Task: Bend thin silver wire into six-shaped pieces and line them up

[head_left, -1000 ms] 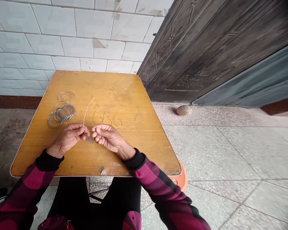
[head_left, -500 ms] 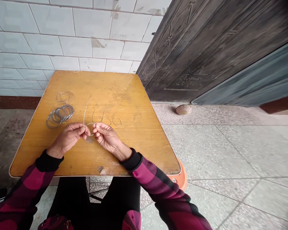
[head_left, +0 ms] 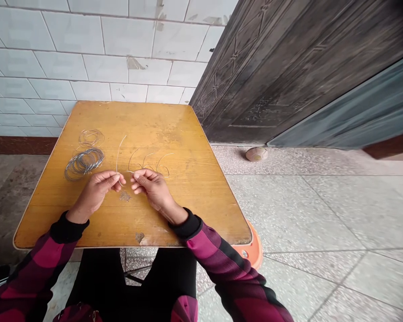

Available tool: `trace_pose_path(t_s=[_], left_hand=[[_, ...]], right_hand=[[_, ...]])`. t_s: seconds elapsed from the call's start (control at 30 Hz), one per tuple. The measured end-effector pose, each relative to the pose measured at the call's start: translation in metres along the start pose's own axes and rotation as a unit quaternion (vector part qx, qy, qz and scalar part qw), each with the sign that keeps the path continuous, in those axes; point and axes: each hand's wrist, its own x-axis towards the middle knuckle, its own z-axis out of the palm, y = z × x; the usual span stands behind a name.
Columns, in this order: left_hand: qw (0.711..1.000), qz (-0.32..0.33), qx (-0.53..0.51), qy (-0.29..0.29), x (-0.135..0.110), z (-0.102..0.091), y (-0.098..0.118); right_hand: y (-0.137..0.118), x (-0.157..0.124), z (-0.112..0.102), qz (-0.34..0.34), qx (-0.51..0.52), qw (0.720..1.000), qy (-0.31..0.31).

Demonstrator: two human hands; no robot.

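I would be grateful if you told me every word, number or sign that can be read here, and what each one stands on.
No text can be read clearly.
Embossed marks on the dark door: possibly characters, too blurred to read.
Small round mark on the orange plastic rim: too small to read.
The bent wire pieces on the wooden table resemble "666", but are wire, not writing.

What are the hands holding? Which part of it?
A thin wire. The left hand pinches it in the fingertips, partway along, with a long piece sticking up. The right hand may hold it too, but that's too thin to tell.
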Motion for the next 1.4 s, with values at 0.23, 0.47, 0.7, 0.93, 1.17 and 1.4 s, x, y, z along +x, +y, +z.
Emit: trace_pose_path(t_s=[0.23,0.47,0.7,0.93,1.17,1.4], left_hand=[[0.999,-0.007,0.019,0.046,0.0,0.004,0.002],[0.997,-0.023,0.013,0.075,0.001,0.01,-0.003],[0.995,-0.009,0.043,0.091,0.001,0.003,-0.012],[0.992,-0.003,0.117,0.038,-0.007,0.002,-0.011],[0.987,0.009,0.158,0.01,-0.007,0.004,-0.012],[0.985,0.017,0.169,-0.003,-0.008,0.004,-0.014]], right_hand=[[0.002,0.005,-0.003,-0.004,0.001,0.999,0.043],[0.011,0.003,-0.001,0.028,0.005,0.999,0.027],[-0.006,0.003,-0.025,-0.018,-0.07,0.995,0.063],[-0.049,-0.016,-0.119,-0.089,-0.188,0.947,0.245],[-0.051,-0.011,-0.146,-0.02,-0.238,0.922,0.306],[-0.052,-0.009,-0.144,-0.025,-0.301,0.904,0.303]])
